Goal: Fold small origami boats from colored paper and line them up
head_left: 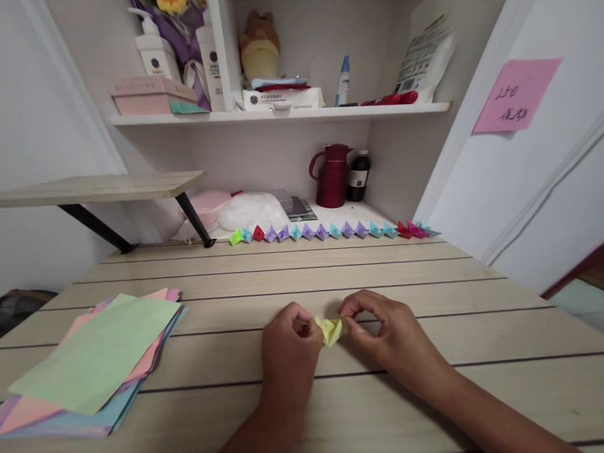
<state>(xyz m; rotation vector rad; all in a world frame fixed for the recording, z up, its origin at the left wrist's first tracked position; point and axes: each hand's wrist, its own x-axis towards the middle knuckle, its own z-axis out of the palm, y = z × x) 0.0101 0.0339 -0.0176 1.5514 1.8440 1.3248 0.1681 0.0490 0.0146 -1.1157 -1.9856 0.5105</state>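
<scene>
Over the near middle of the tabletop [214, 399], two bare hands work at a small yellow folded paper [332, 331], which sits between them; the left hand [291, 346] is curled, its fingers clamped on the paper's left side; the right hand [390, 334] comes in from the other side, its thumb and forefinger pinched together on the right corner, with a rounded gap behind the pinch; the middle of the piece stands open in a pointed fold, though whether it touches the wood I can't tell from here.

Off to the left lies a loose stack of coloured sheets [101, 354], pale green on top, with pink, blue and lilac edges fanning out beneath; along the far edge, well apart from the hands, runs a row of small folded papers [322, 232], lime green at the left end, then mostly purple and light blue with a few reds and pinks; behind them are a whitish plastic bag [255, 211], a dark red jug [333, 178] and, just beside it, a dark bottle [358, 177] with a white cap; a pink note [516, 95] is stuck up on the right.
</scene>
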